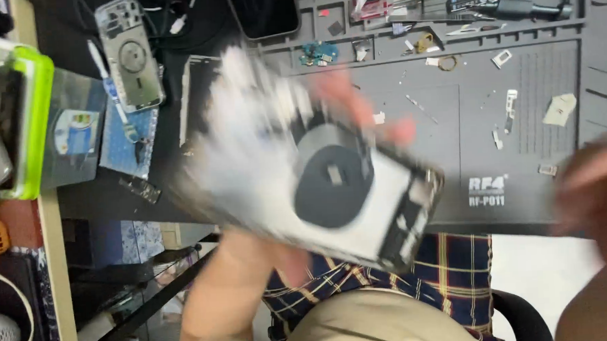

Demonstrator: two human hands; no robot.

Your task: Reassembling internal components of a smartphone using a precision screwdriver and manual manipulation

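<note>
My left hand (280, 260) reaches up from the lower left and grips an opened phone housing (331, 183). The housing is white inside, with a dark round coil in its middle and a dark frame along one edge. It is tilted above the near edge of the grey work mat (519, 113) and blurred by motion. Fingertips show past its far side. My right hand (591, 192) is a blur at the right edge, apart from the housing. Nothing is seen in it, and its fingers cannot be made out.
A second phone housing (131, 55) lies at the top left beside a blue card (128, 140). A dark phone (262, 12) sits at the top. A small circuit board (319, 52), loose parts and tools (501, 8) lie on the mat. A green-rimmed case (14, 115) is at the left.
</note>
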